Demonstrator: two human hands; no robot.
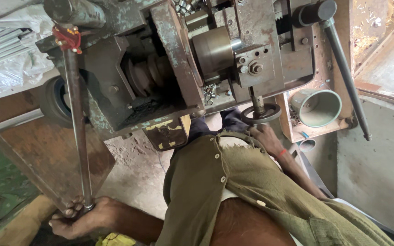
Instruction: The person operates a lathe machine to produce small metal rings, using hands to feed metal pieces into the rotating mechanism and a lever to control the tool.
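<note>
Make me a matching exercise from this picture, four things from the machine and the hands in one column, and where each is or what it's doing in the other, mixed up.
1. left hand
2. right hand
3. pale green cup
4. red cord

a. tied at the long lever's top
b. on the small handwheel
c. in the wooden tray
d. gripping the long lever at its lower end

Pairs: 1-d, 2-b, 3-c, 4-a

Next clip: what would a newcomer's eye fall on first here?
The big worn grey-green metal machine fills the upper middle, its paint flaking. At lower left, the left hand grips the bottom end of a long thin steel lever rod tied with red cord at its top. Right of centre, the right hand rests at a small round black handwheel under the machine, with a pale green metal cup lying in a wooden tray beyond.
</note>
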